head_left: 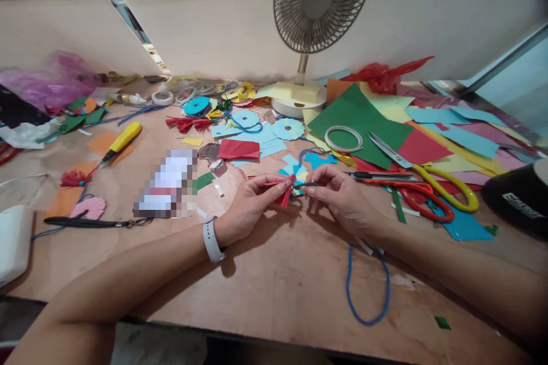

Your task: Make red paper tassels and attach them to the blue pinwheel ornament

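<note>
My left hand (250, 205), with a pale watch band (211, 239) on its wrist, pinches a red paper tassel (283, 198) whose fringed strips hang below the fingertips. Facing it, my right hand (340, 194) has thumb and fingers closed on a narrow dark green paper strip (305, 186), held at the tassel's side. Just behind the fingertips lie light blue and yellow paper pieces (291, 165). A loop of blue cord (348, 285) rests on the table under my right forearm.
Scissors with yellow handles (449, 188), red-handled scissors (428, 205) and a box cutter (377, 176) lie to the right. A phone (165, 183) and yellow cutter (122, 142) are left. A fan (319, 0) stands behind coloured paper sheets (359, 120). A dark cap-like object (514, 197) sits far right.
</note>
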Motion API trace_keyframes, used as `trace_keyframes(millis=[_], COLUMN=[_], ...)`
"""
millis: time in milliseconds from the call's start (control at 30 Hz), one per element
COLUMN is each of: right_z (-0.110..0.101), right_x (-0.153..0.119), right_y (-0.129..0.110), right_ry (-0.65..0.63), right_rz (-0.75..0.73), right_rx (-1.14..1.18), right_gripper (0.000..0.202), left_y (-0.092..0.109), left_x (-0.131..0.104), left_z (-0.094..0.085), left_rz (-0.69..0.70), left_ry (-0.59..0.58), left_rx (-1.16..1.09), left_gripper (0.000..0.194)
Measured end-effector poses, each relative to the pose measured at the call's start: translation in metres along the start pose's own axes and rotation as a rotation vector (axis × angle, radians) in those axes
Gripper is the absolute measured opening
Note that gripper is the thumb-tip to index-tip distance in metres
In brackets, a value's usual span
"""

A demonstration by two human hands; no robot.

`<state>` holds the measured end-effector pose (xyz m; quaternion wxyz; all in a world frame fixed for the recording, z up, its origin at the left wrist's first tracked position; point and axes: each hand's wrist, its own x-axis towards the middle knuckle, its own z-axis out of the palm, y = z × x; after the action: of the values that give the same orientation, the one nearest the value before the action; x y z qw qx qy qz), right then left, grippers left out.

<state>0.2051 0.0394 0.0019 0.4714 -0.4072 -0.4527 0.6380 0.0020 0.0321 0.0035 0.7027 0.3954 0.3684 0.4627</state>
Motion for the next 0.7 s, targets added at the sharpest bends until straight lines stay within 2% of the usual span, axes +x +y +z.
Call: trace_keyframes(millis=[200, 533, 700], right_z=[0.0013, -0.0025, -0.0023], right_x=[-0.0031, -0.003, -0.0012], right_y=[0.0038, -0.0001, -0.003], right_ry=[-0.013, -0.222, -0.324], right_rz=[0.03, 0.045, 0.044], right_rx=[0.055, 0.016, -0.03], right_gripper=[0.037, 0.03, 0.036], left_y=[0.0006, 0.0021, 0.0007], left_x=[0.0007, 0.0008, 0.0015], left_z=[-0.0006, 0.0012, -0.0013], left_rz=[-0.022, -0.016, -0.02], left_ry=[-0.03, -0.044, -0.078], left_rx=[-0.019, -0.054, -0.073], left_gripper=[0.023, 0.025, 0.025])
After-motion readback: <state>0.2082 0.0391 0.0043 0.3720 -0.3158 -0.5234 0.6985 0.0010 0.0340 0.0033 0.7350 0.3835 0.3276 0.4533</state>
